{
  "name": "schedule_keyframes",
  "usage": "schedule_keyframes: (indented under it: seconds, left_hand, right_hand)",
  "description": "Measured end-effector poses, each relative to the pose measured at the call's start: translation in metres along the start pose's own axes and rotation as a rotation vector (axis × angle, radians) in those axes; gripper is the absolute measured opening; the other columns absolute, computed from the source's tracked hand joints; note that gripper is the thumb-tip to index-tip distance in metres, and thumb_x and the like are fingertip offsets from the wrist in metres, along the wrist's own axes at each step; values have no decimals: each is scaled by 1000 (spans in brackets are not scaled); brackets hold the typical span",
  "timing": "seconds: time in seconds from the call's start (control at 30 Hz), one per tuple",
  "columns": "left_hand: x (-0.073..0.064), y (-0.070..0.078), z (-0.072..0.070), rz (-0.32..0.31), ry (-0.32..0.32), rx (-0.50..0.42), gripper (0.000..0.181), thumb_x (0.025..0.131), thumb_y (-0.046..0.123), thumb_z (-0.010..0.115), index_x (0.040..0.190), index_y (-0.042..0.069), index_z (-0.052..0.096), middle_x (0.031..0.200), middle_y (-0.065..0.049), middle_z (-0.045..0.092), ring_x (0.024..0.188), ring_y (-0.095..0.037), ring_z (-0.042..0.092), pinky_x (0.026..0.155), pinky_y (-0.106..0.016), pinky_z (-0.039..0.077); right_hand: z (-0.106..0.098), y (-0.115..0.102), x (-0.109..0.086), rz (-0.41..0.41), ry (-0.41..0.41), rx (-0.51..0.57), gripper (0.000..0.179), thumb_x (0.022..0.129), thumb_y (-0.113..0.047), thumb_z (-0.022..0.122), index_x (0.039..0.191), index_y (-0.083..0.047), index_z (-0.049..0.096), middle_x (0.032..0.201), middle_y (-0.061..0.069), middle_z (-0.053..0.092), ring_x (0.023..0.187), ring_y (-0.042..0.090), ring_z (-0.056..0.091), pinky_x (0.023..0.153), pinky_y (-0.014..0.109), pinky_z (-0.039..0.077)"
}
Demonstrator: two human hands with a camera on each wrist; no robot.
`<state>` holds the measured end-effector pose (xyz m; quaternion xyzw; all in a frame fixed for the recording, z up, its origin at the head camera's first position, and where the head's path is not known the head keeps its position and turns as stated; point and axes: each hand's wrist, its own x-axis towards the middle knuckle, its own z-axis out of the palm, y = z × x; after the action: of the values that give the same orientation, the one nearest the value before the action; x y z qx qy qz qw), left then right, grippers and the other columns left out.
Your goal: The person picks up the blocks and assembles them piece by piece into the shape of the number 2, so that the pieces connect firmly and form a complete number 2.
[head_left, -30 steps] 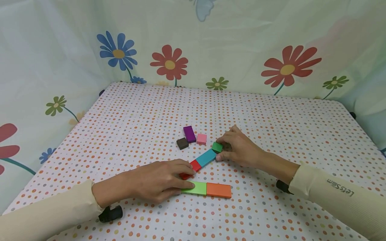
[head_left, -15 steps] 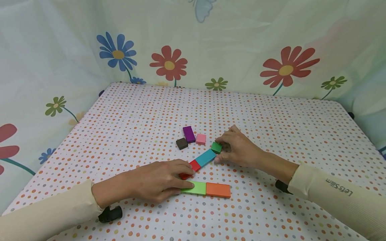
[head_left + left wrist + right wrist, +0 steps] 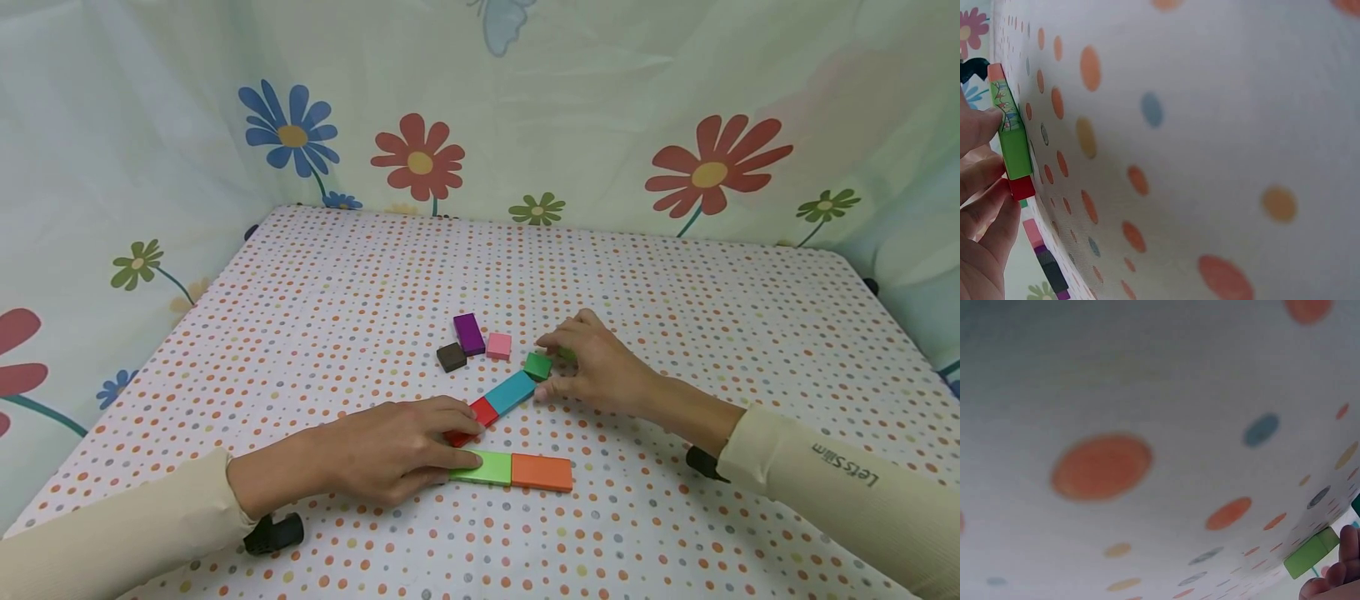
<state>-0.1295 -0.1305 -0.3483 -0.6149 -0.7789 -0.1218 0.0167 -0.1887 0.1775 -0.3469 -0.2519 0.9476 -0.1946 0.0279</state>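
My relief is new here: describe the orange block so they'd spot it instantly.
On the dotted tabletop, the left hand touches a lime block. End to end with that lies the orange block, the only orange one, untouched.

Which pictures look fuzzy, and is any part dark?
Head view: bright and even, with fairly clear edges on the orange block and light green block; left wrist view: the big reddish dot near the bottom looks blurry; right wrist view: dimmer, darkest at the upper left, and the big orange dot is fuzzy too, perhaps from being close to the camera.
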Motion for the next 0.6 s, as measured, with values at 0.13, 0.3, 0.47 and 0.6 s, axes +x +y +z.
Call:
schedule_keyframes:
  seconds: [0.13,0.3,0.47,0.6]
  left_hand:
    - [0,-1,1,11,11,-1,28,98,17,64,125,18,73,135,-5,60,132,-19,50,115,-30,39]
    - [-1,-1,1,14,14,-1,28,99,17,63,125,18,73,136,-5,59,133,-19,49,115,-30,39]
    - [-1,-1,1,13,11,-9,28,99,18,63,125,18,73,136,-5,59,133,-19,49,115,-31,39]
    - [-1,-1,1,17,9,-6,28,100,18,62,126,18,73,136,-5,59,133,-19,49,115,-31,40]
  right_hand:
    - [0,0,0,-2,7,5,67,76,-40,89,128,-5,67,115,5,66,102,20,41,82,36,43]
    - [-1,0,0,-6,8,16,68,77,-41,88,129,-5,66,114,5,65,103,21,42,82,37,43]
    - [-2,-1,0,0,0,23,68,79,-41,87,131,-3,65,116,7,65,105,22,43,83,39,43]
    - [-4,-3,0,19,-3,13,71,78,-43,86,133,-3,64,120,8,64,107,24,43,84,40,44]
